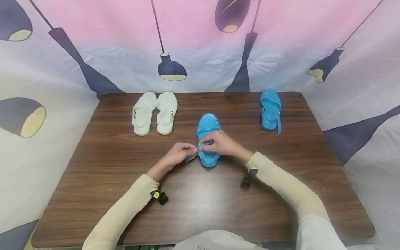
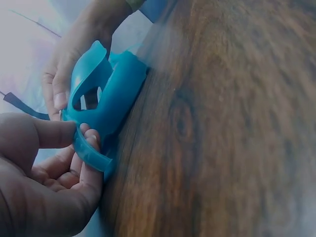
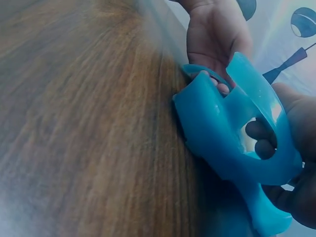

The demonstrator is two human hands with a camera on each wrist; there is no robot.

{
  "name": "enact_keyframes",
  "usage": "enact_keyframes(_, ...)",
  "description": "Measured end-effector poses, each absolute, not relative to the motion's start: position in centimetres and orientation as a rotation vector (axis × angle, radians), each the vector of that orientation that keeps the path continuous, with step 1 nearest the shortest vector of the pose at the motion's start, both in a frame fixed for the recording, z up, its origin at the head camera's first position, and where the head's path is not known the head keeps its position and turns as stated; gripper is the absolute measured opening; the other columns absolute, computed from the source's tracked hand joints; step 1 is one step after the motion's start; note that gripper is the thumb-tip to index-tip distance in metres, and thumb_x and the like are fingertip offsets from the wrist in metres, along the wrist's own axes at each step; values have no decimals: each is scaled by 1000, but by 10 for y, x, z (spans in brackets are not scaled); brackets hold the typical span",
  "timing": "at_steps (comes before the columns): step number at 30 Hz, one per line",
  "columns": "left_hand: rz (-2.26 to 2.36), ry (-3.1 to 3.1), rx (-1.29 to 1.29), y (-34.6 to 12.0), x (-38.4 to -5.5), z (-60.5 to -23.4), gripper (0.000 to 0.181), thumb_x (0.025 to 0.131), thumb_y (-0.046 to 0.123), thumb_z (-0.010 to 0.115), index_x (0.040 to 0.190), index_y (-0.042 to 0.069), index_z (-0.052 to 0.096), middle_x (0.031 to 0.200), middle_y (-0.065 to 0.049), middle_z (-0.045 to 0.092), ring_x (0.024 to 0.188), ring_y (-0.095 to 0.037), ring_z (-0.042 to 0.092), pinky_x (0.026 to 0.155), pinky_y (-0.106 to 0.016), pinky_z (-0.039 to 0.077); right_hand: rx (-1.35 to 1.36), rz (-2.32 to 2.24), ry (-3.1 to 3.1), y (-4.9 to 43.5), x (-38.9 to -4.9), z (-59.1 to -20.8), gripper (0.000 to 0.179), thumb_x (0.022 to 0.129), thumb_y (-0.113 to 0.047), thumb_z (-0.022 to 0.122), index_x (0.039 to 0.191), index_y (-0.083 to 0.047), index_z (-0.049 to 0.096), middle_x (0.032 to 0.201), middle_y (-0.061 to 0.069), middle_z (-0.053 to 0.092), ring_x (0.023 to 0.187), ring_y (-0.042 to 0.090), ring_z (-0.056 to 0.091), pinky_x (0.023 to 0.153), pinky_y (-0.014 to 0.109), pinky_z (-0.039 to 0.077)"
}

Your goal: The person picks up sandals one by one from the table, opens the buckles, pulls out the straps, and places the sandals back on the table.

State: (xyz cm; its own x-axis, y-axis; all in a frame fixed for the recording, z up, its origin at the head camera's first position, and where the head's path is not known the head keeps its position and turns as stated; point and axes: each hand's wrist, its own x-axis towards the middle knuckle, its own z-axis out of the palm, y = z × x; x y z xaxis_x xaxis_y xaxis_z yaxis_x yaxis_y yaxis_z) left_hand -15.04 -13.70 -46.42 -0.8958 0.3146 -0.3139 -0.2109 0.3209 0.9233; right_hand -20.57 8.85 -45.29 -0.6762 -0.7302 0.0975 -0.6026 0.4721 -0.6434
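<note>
A blue jelly sandal lies on the wooden table, toe pointing to the back wall. At its left side my left hand pinches the sandal's strap between thumb and fingers; the strap's loose end curves out past the fingertips in the left wrist view. My right hand reaches across the sandal from the right and grips the strap by the buckle, its fingers passing through the side opening in the right wrist view. The buckle itself is mostly covered by fingers.
A second blue sandal stands at the back right, its strap hanging loose. Two white sandals sit side by side at the back left of the table. A printed cloth hangs behind the table.
</note>
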Motion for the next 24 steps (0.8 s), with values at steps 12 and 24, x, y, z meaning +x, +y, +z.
enact_keyframes(12,1640,2118,117,-136,-153,-467,19,100,8,60,106,-7,70,86,-6,68,77,-14,62,72,-27,53,-1212,-953,2512,89,-205,-453,21,93,-28,77,110,-16,79,101,-7,76,90,5,67,81,28,56)
enact_keyframes(24,1746,2069,102,-142,-151,-473,24,101,11,64,113,-9,70,93,-7,73,83,-13,66,76,-25,56,-1215,-994,2528,88,-202,-456,20,93,-27,77,109,-15,79,100,-6,76,89,5,67,80,27,56)
